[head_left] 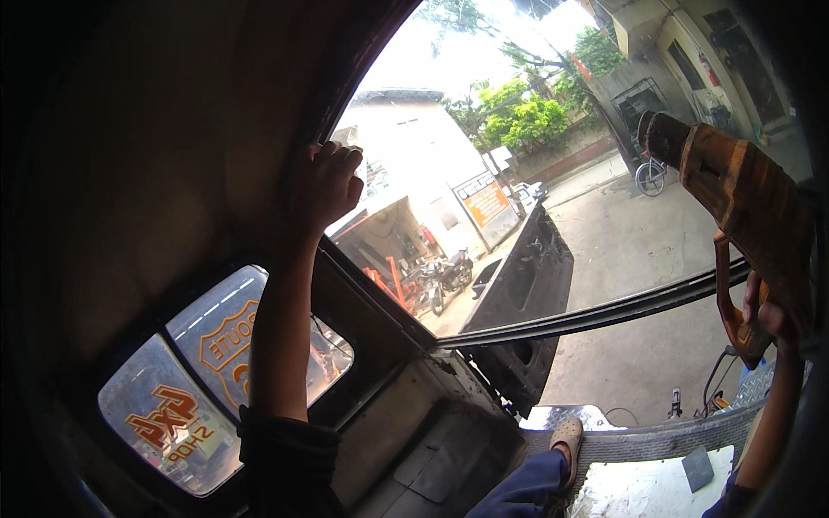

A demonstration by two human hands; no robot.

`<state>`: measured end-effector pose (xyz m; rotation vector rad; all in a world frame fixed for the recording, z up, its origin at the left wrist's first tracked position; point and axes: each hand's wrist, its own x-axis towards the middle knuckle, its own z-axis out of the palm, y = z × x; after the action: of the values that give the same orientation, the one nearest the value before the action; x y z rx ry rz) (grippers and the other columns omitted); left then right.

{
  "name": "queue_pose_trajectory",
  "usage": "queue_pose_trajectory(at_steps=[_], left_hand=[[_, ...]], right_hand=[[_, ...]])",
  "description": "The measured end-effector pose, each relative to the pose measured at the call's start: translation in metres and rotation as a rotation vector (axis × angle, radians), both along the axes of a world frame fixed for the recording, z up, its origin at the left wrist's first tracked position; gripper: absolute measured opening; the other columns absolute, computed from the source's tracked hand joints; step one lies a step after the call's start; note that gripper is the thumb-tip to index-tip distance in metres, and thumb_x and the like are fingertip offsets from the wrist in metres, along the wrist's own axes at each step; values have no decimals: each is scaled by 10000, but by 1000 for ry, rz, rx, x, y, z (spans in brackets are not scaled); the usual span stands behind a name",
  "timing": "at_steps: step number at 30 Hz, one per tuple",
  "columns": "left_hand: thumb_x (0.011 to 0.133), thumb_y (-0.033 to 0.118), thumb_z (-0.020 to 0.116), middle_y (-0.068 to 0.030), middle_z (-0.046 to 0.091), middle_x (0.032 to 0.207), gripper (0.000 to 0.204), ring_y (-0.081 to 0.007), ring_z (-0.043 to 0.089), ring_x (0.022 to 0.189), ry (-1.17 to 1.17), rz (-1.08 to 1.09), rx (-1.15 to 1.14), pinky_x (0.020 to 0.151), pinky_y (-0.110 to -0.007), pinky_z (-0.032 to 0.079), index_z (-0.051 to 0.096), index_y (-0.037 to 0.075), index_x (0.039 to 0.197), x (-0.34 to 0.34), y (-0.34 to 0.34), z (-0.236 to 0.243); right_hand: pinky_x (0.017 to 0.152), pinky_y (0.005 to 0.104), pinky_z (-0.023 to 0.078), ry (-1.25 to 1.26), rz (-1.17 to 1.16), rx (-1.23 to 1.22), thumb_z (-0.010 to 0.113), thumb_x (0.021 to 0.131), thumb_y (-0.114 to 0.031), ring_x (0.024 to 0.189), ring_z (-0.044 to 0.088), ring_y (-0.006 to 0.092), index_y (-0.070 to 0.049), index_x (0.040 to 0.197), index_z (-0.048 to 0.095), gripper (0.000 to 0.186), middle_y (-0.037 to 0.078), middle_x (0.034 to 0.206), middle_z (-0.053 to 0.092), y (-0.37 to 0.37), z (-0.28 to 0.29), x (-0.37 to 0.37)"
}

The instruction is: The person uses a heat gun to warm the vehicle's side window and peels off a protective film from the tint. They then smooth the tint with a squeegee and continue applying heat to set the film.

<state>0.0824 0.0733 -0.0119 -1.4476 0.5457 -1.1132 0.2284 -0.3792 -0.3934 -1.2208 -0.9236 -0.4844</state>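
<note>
My left hand is raised to the edge of the dark opening frame, its fingers curled over that edge. At the right, my right hand is closed round the handle of a worn orange power tool with a black nose and a loop-shaped guard. The nose points up and to the left, apart from the frame. Its exact kind does not show, and part of its body fades into the dark rim of the picture.
Below the opening run a dark sill rail and a lowered black tailgate. My foot in a beige clog stands by a white panel holding a dark grey square piece. A lettered side window is at left; a motorcycle stands outside.
</note>
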Motion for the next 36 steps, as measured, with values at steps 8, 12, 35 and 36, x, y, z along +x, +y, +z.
queue_pose_trajectory(at_steps=[8, 12, 35, 36], left_hand=[[708, 94, 724, -80, 581, 777, 234, -248, 588, 742, -50, -135, -333, 649, -351, 479, 521, 62, 821, 14, -7, -8], [650, -19, 746, -95, 571, 760, 302, -251, 595, 691, -68, -273, -674, 615, -355, 482, 503, 50, 815, 28, -16, -10], [745, -46, 512, -160, 586, 864, 278, -319, 585, 830, -218, -151, -490, 769, -390, 468, 642, 39, 975, 26, 2, -1], [750, -41, 509, -161, 591, 872, 270, -319, 588, 834, -207, -127, -496, 777, -388, 470, 649, 42, 966, 25, 4, -1]], right_hand=[[547, 254, 439, -6, 3, 38, 618, 737, -273, 609, 489, 129, 66, 1152, 406, 576, 86, 811, 474, 5, 3, -4], [552, 255, 439, -5, 16, 22, 610, 729, -256, 611, 490, 131, 67, 1161, 404, 577, 84, 811, 474, 9, 7, -8], [514, 249, 471, -2, -32, -31, 685, 720, -303, 599, 530, 132, 36, 1162, 401, 625, 77, 784, 499, 5, -2, 2], [514, 248, 469, 7, -15, -23, 679, 723, -304, 600, 526, 130, 36, 1163, 401, 621, 78, 790, 496, 5, -2, 2]])
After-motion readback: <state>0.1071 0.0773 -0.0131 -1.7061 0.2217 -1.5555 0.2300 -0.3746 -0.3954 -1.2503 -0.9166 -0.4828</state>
